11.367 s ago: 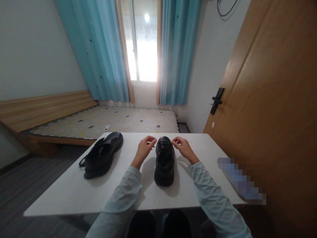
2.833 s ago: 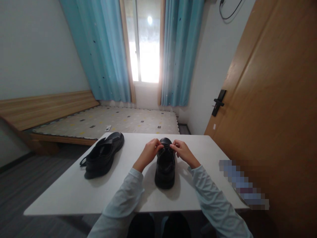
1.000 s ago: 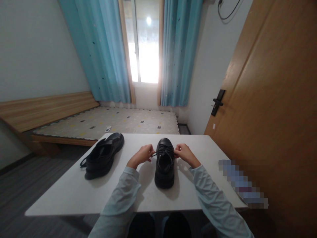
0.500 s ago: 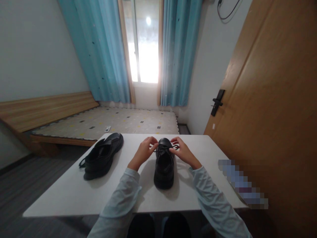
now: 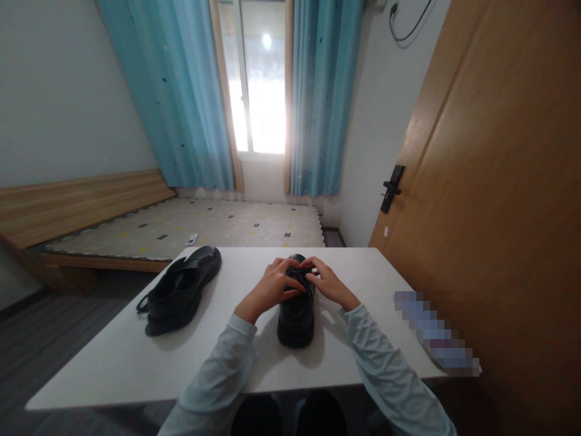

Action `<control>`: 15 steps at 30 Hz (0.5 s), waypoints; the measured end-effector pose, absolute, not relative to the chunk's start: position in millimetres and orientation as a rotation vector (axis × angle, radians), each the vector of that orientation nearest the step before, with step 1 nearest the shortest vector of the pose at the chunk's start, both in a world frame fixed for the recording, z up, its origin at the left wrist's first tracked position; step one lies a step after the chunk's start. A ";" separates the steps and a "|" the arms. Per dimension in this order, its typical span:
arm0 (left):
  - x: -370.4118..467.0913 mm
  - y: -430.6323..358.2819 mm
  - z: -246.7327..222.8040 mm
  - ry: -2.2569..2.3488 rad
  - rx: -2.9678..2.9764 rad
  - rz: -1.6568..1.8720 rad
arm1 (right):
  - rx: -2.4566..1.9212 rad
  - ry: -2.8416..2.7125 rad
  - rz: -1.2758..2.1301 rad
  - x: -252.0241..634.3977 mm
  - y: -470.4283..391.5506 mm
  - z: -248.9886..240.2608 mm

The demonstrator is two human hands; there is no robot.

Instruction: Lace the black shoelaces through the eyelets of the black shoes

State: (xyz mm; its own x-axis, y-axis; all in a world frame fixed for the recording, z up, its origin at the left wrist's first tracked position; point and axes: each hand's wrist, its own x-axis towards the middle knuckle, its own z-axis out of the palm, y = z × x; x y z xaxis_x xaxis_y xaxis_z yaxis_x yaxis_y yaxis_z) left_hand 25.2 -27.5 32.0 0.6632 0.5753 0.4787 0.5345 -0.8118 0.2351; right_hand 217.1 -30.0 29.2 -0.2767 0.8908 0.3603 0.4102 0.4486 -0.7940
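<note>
A black lace-up shoe (image 5: 296, 324) stands on the white table in front of me, its toe pointing away and its heel toward me. Across its left side reaches my left hand (image 5: 272, 286), with thumb and fingers on the laces over the shoe's upper part. From the right, my right hand (image 5: 330, 282) pinches the black laces (image 5: 308, 275) between thumb and fingers. The two hands nearly touch over the knot area, which they partly hide. Another black shoe (image 5: 177, 297) rests at the table's left, its lace loop hanging out at the heel end.
The white table (image 5: 113, 369) spans the foreground. Behind it is a bed (image 5: 227, 224) with a small white object (image 5: 192, 239) on it. A wooden door (image 5: 490, 212) stands at the right, beside a pixelated item (image 5: 438, 333) near the table's right edge.
My left hand has moved right, over the laces and shoe opening. My right hand has shifted slightly inward, and the lace end beside it no longer sticks out. The view has shifted a little.
</note>
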 end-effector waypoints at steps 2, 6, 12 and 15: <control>27.5 -30.6 34.8 0.988 2.872 0.767 | -1.100 -1.875 0.725 217.2 -29.9 29.5; 36.5 -39.5 41.8 1.070 3.031 0.621 | -1.086 -1.876 0.715 218.0 -28.7 28.0; 50.1 -51.5 48.4 1.173 3.227 0.490 | -1.088 -1.878 0.690 219.1 -24.9 23.4; 54.0 -55.0 48.3 1.256 3.298 0.437 | -1.077 -1.881 0.677 219.3 -23.2 21.7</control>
State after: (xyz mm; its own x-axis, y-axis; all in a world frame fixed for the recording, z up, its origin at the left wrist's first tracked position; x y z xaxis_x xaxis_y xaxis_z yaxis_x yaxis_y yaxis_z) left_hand 54.0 -55.0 48.3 0.7322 0.5781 0.3603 0.6769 -0.6766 -0.2899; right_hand 219.3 -23.2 21.7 -0.2743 0.8739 0.4014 0.4176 0.4842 -0.7689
